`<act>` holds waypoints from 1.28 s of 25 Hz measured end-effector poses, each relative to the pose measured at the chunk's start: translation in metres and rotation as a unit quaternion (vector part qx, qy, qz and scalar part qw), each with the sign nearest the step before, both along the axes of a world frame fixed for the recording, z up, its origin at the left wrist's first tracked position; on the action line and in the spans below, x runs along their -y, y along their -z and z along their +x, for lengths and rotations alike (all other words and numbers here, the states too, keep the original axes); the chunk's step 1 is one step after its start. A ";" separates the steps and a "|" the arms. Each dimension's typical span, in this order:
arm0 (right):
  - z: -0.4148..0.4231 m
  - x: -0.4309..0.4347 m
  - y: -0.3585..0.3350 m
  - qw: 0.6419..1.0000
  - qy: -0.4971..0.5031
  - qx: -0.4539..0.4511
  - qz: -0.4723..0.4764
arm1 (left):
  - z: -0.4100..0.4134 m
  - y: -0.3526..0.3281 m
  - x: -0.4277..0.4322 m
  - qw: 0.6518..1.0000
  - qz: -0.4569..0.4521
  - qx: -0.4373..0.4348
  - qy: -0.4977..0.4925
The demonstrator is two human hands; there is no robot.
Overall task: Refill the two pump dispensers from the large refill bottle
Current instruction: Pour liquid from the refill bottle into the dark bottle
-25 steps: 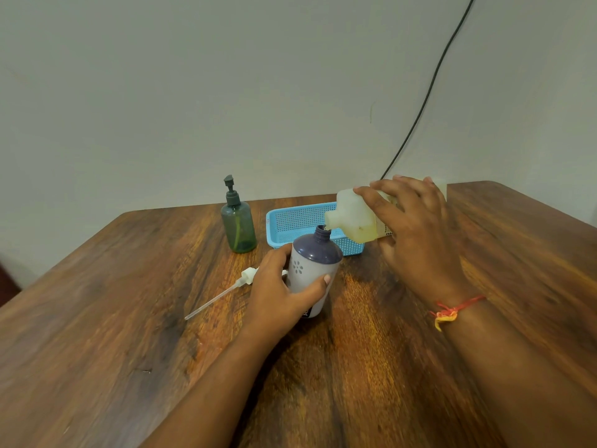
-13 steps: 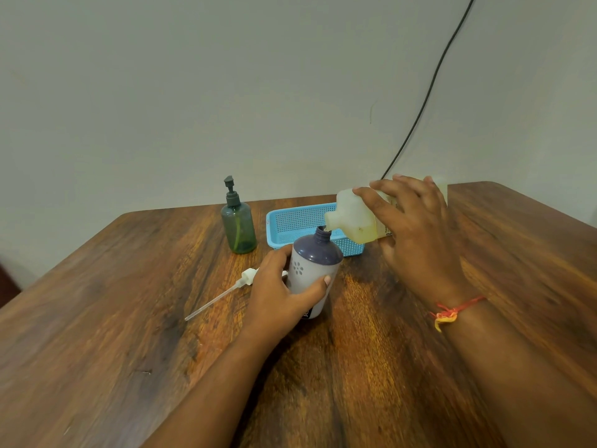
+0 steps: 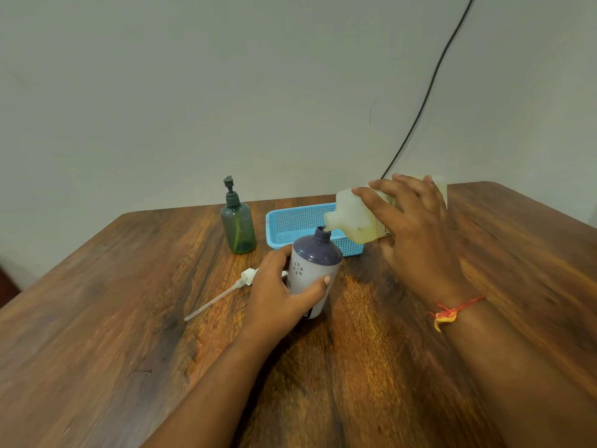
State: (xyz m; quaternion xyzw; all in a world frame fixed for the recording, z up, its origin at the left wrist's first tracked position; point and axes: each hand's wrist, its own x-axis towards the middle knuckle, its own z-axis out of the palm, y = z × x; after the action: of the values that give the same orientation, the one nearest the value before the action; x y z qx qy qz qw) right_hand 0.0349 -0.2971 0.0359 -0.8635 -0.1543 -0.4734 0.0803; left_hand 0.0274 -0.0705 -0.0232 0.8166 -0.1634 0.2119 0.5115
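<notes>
Over the purple dispenser point(image 3: 318, 250), the refill bottle point(image 3: 352, 218) stays tilted.

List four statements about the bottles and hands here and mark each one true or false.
1. The left hand grips the purple-topped dispenser, which stands on the table. True.
2. The right hand tilts the refill bottle, its mouth at that dispenser's open neck. True.
3. Both dispensers have their pumps off. False: the green dispenser has its pump on.
4. The removed pump lies in the basket. False: the white pump lies on the table, outside the blue basket.
</notes>
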 end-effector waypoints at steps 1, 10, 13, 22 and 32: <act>0.000 0.000 0.000 1.000 -0.001 0.000 0.002 | 0.000 0.000 0.000 1.000 0.000 0.000 0.000; -0.001 -0.001 -0.002 1.000 -0.004 0.004 -0.002 | 0.000 0.000 0.000 1.000 -0.001 -0.001 0.000; -0.001 -0.001 -0.002 1.000 -0.004 0.007 -0.002 | 0.000 0.000 0.000 1.000 0.000 0.001 0.000; -0.002 -0.001 -0.003 1.000 -0.001 0.005 -0.004 | 0.000 -0.001 0.001 1.000 0.004 -0.003 -0.001; -0.002 -0.002 -0.003 1.000 -0.001 0.010 -0.003 | 0.001 0.000 0.001 1.000 -0.003 -0.003 0.003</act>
State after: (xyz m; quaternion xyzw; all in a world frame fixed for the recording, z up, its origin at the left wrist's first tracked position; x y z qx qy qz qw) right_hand 0.0325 -0.2948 0.0387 -0.8591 -0.1572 -0.4811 0.0765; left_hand 0.0281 -0.0718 -0.0229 0.8150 -0.1638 0.2086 0.5152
